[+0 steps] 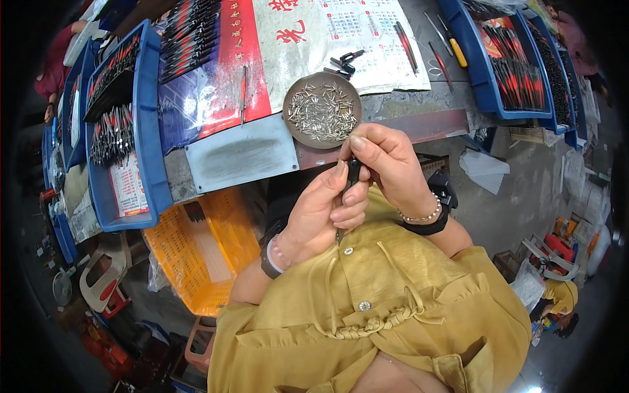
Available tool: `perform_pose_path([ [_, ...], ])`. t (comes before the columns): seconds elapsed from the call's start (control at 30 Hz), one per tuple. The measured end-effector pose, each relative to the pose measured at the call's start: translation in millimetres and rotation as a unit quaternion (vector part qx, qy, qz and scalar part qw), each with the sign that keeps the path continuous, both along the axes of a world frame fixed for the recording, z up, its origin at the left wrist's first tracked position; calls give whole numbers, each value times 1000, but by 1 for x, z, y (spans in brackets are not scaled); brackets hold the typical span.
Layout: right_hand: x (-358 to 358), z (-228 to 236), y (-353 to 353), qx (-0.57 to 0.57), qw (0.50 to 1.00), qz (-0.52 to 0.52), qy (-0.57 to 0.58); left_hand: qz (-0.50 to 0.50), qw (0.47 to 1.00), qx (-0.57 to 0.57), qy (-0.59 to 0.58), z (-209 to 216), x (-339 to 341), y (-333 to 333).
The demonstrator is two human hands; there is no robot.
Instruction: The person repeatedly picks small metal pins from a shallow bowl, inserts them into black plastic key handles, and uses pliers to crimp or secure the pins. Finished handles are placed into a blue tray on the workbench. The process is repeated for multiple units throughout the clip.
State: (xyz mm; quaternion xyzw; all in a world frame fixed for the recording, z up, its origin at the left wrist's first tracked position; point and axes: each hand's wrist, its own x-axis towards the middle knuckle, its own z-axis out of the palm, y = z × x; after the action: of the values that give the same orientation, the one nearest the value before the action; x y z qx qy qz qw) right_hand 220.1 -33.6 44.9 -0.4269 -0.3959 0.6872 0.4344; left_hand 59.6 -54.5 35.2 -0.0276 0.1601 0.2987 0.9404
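My left hand (321, 203) is closed around a slim black pen-like tool (354, 171), whose thin end points down toward my shirt. My right hand (388, 164) is pinched at the tool's upper end, thumb and forefinger pressed together. Whatever sits between those fingertips is too small to make out. Just beyond both hands, a round brown bowl (357, 124) holds many small silvery metal pins (321, 111). Behind its rim lie a few short black pieces (347, 60). A grey metal plate (242, 157) with a dark smudge lies left of the bowl, near the table's front edge.
Blue bins (149, 124) of red-and-black pen-like tools (114, 134) stand at left; another blue bin (481, 92) stands at right. A yellow-handled screwdriver (457, 52) and loose red-and-black tools (244, 95) lie on the table. An orange crate (173, 262) stands below, at left.
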Motion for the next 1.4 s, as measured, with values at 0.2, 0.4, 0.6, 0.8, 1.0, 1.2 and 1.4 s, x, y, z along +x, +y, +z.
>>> perform_pose_path([
  [0.2,0,-4,6,-30,999,15,9,-4,999,-31,-10,-5,1,-1],
  [0.4,-9,-2,8,-39,999,13,-3,16,998,-50,-30,-5,-2,-3],
  [0.6,-17,0,14,-22,999,28,-24,37,998,-33,-23,-6,-7,-3],
  [0.8,-6,-9,38,68,982,46,-168,71,997,-17,-4,-5,-13,1],
  [1.0,-19,-31,50,337,720,35,-606,142,989,-44,-13,-10,-34,5],
  [1.2,-29,-32,55,371,699,32,-611,114,993,-34,15,-8,-42,5],
  [1.4,-26,-28,60,326,785,-14,-527,99,994,-3,38,-7,-42,6],
])
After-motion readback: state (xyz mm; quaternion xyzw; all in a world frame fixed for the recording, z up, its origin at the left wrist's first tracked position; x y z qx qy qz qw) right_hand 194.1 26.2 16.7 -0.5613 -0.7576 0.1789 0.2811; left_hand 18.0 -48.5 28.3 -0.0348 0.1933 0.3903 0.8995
